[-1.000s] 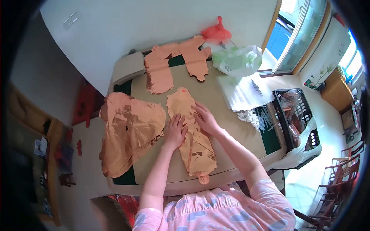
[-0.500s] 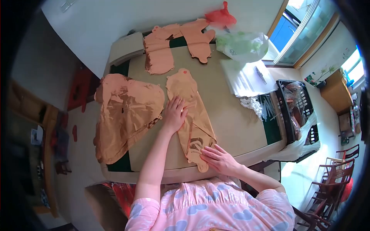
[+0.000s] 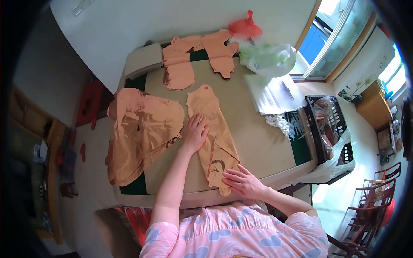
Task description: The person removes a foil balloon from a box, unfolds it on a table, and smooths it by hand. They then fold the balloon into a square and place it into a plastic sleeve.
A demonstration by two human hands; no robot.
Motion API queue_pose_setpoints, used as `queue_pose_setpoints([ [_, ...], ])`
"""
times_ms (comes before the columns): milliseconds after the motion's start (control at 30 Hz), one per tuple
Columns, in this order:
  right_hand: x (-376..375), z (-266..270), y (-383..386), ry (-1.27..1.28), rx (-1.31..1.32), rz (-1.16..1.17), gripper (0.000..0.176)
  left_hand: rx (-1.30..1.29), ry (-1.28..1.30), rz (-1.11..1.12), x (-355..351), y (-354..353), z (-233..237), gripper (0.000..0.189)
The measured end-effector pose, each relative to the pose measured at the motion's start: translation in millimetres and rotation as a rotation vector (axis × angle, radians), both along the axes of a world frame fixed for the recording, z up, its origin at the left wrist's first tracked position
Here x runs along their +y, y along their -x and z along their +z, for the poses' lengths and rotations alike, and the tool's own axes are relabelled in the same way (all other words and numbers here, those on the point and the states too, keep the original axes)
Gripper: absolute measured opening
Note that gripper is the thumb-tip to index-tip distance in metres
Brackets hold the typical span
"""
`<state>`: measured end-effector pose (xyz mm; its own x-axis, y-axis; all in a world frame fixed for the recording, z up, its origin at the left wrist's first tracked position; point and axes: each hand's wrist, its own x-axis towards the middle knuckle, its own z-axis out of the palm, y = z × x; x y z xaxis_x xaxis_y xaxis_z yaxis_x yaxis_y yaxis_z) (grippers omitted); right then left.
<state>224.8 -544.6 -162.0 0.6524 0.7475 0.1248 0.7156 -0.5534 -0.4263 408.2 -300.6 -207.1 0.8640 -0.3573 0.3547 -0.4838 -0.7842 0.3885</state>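
A flat rose-gold foil balloon (image 3: 205,99), folded into a long tapering shape, lies on the table in front of me. My left hand (image 3: 195,134) rests on its left edge near the middle, fingers stretched out. At the near end, my right hand (image 3: 244,182) lies flat with fingers extended over the balloon's lower right edge. A diagonal fold and darker shiny creases show between the two hands. Left of my left hand is a wider spread of foil balloons (image 3: 144,133), wrinkled and not folded lengthwise. Neither hand grips anything.
More flat foil balloons (image 3: 180,71) lie at the table's far side, beside a pale box (image 3: 144,60). To the right are clear plastic bags (image 3: 275,92), white string (image 3: 277,123), thin sticks (image 3: 294,124) and a black crate (image 3: 316,129). A red bag (image 3: 246,28) sits behind.
The view has tilted slightly, so the table appears a little lower. Both hands stay flat on the folded balloon in nearly the same places.
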Motion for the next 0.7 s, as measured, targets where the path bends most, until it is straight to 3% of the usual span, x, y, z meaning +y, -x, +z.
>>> queue_pose_setpoints([
  [167,0.5,17.0,-20.9,-0.136,-0.018,-0.083,0.041,-0.014,-0.011,0.011,-0.2,-1.3,-1.8,0.047],
  [300,9.4,37.7,-89.1,-0.211,-0.111,-0.249,0.038,-0.004,-0.005,0.017,-0.1,0.3,-4.1,0.048],
  [500,31.4,-6.8,-196.9,-0.132,-0.194,-0.358,0.041,0.015,-0.021,0.028,-0.7,0.0,-6.4,0.048],
  [700,40.4,-26.2,-222.2,-0.064,-0.166,-0.348,0.045,0.023,-0.009,0.022,0.0,2.3,-3.3,0.050],
])
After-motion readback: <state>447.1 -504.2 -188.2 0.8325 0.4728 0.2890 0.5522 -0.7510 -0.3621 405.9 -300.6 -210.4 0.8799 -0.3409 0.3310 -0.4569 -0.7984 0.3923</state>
